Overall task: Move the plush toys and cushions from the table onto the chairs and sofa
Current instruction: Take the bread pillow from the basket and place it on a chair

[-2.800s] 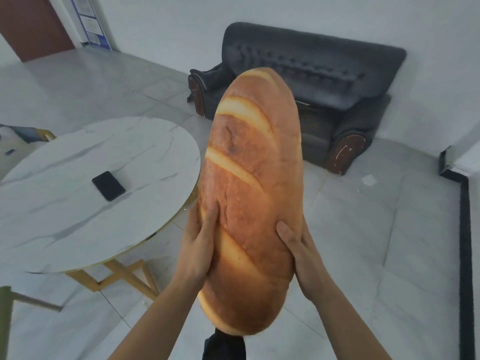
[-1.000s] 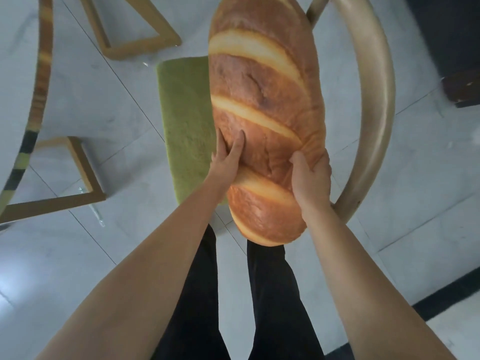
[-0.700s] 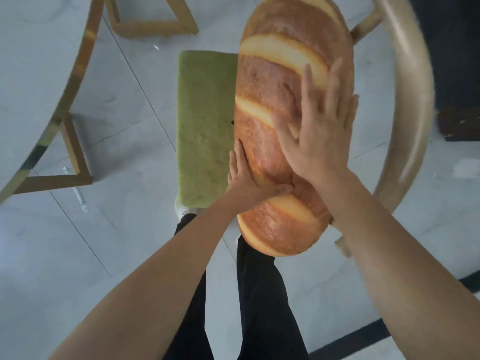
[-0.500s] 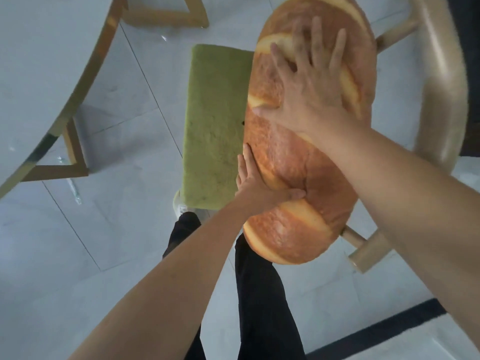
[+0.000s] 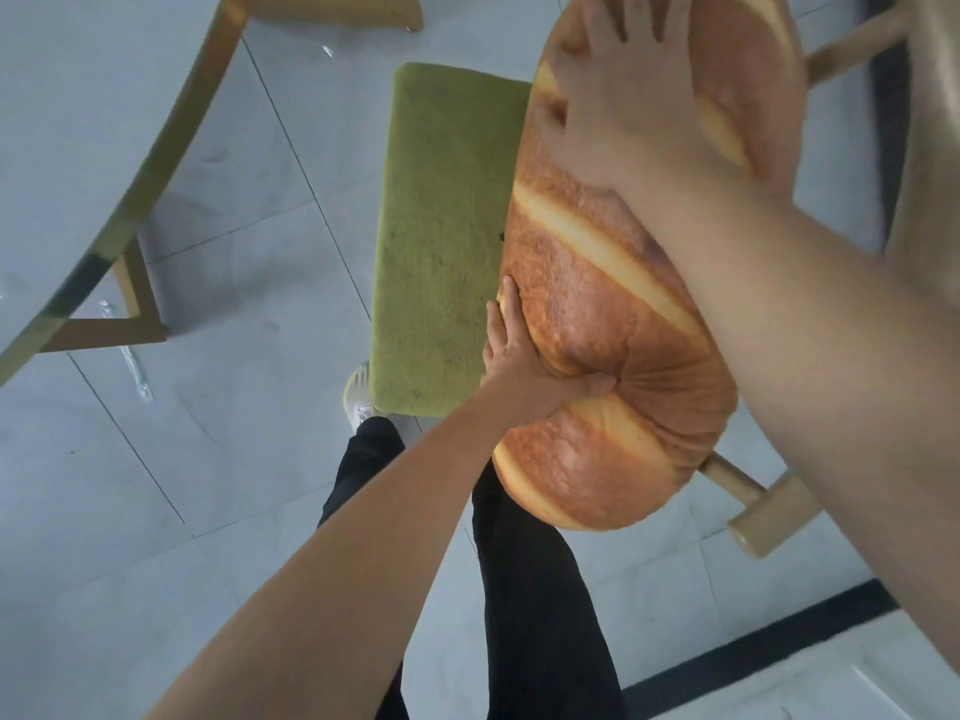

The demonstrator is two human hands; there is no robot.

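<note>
A large bread-loaf cushion (image 5: 613, 314) lies lengthwise on a chair with a green seat pad (image 5: 441, 226), covering the pad's right half and overhanging its near edge. My left hand (image 5: 524, 366) grips the cushion's near left side, thumb pressed deep into the fabric so it creases. My right hand (image 5: 623, 90) lies flat on the cushion's far part, fingers spread, palm pressing down. The chair's curved wooden backrest (image 5: 930, 148) runs along the right, blurred.
The round marble table's gold-edged rim (image 5: 156, 142) crosses the upper left, with its wooden leg frame (image 5: 130, 314) below. Grey tiled floor surrounds the chair. My black trousers and one shoe (image 5: 358, 397) stand just before the seat. A dark floor strip (image 5: 753, 646) runs at lower right.
I carried the cushion from beside the table down onto the chair. My right hand left its near side and slid to the far part, pressing flat; my left thumb dug in deeper.
</note>
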